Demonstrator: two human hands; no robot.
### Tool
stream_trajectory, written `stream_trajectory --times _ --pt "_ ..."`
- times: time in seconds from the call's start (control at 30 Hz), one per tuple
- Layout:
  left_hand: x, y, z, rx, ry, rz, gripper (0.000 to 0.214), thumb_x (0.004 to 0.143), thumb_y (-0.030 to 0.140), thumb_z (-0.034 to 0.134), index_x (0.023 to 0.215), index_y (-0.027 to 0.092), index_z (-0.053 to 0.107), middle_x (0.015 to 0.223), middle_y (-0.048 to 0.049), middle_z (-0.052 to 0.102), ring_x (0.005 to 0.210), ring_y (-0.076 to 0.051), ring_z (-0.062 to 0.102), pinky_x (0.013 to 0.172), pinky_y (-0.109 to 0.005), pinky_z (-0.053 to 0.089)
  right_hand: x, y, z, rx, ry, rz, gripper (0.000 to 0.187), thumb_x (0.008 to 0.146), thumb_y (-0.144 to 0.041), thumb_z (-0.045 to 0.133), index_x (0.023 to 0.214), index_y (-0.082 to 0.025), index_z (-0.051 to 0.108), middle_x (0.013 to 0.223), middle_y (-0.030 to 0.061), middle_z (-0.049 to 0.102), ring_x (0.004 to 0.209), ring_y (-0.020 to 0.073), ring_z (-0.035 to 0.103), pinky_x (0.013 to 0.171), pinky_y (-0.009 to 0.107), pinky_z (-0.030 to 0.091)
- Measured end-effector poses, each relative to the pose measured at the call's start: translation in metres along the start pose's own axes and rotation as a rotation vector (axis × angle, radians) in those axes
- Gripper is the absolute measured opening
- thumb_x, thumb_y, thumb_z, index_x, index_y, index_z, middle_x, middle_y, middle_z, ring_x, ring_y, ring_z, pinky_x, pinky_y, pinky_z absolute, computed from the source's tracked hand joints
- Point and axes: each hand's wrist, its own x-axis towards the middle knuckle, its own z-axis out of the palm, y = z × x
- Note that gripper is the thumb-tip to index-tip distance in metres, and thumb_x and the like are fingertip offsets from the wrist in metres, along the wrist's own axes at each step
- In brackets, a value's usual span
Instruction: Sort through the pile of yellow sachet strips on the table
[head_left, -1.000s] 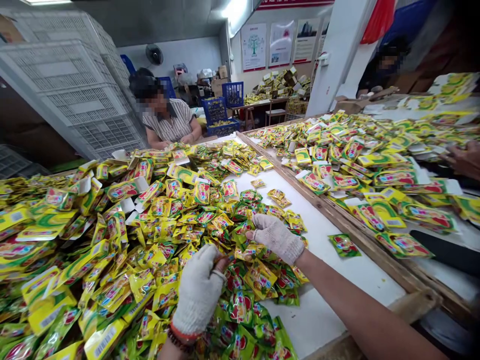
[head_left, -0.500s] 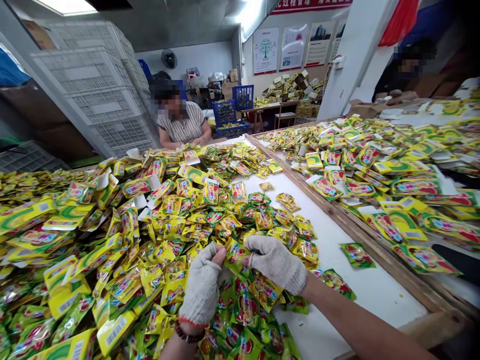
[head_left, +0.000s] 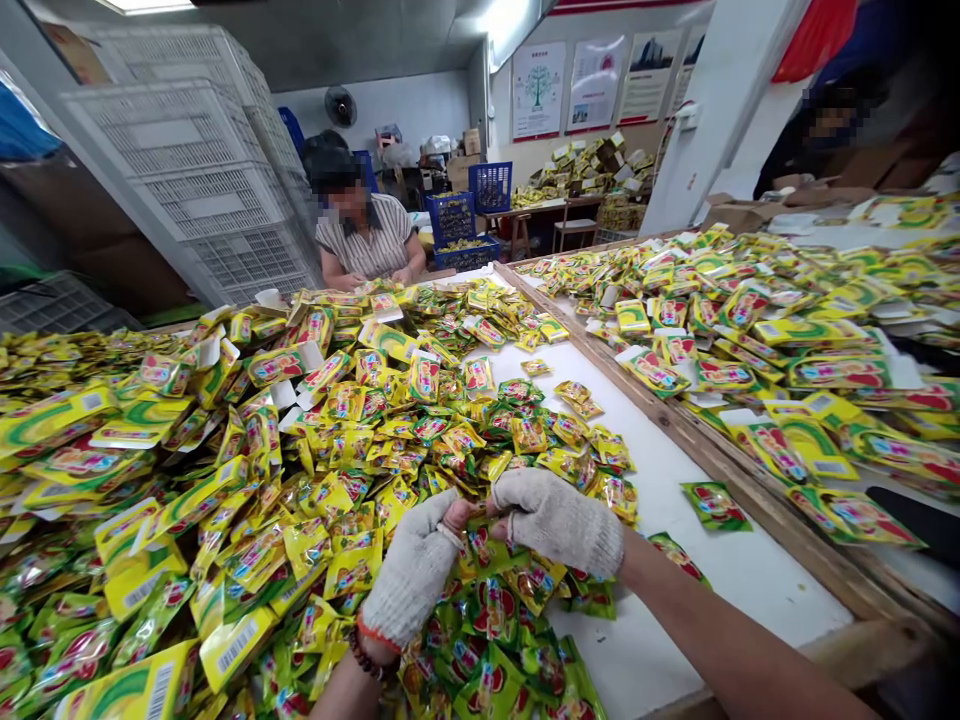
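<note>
My left hand, in a white knitted glove with bare fingertips, is closed with thumb pressed to fingers. My right hand, gloved the same way, is closed in a pinch just to its right. Their fingertips nearly meet, and whatever lies between them is hidden. Below the hands are green packets with red fruit pictures. Yellow packets lie beside my left hand, and more small packets are heaped beyond the fingers. Flattened yellow cartons are piled on the left.
A wooden rail divides the white table. Beyond it lie more yellow cartons; a single green packet rests on the near side. A person sits across the table, near stacked white crates. Blue baskets stand behind.
My hands have come closer together, the left moving slightly right. The yellow-green packet that showed between their fingers is no longer visible there. The view has shifted slightly.
</note>
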Motion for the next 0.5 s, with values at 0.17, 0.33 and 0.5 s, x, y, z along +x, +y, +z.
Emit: stream_trajectory --times 0.17,0.33,0.5 --pt "0.003 -0.009 0.006 -0.056 -0.038 -0.019 0.019 0.079 0.031 0.060 0.093 0.018 0.060 0.085 -0.0017 0.060 0.077 -0.016 0.052 0.070 -0.025 0.040 0.000 -0.008 0.006 0.147 0.114 0.177 0.022 0.074 -0.023 0.060 0.095 -0.016 0.059 0.081 0.0012 0.059 0.070 0.0119 0.051 0.062 0.021 0.041" --pt "-0.004 -0.001 0.016 -0.018 0.156 0.052 0.015 0.078 0.025 0.058 0.091 0.018 0.052 0.086 -0.0019 0.058 0.078 -0.015 0.055 0.068 -0.024 0.044 0.000 -0.012 0.015 0.268 -0.022 0.194 0.037 0.079 -0.033 0.056 0.112 -0.017 0.055 0.099 0.0071 0.062 0.088 0.0191 0.057 0.078 0.029 0.047" --pt "-0.048 0.014 -0.032 0.343 0.405 0.019 0.014 0.086 0.032 0.050 0.090 0.019 0.052 0.086 -0.0057 0.055 0.080 -0.019 0.053 0.075 -0.032 0.042 0.002 -0.011 -0.005 0.566 0.128 0.433 0.027 0.078 -0.041 0.056 0.095 -0.020 0.051 0.077 0.0029 0.060 0.065 0.0161 0.058 0.056 0.026 0.049"
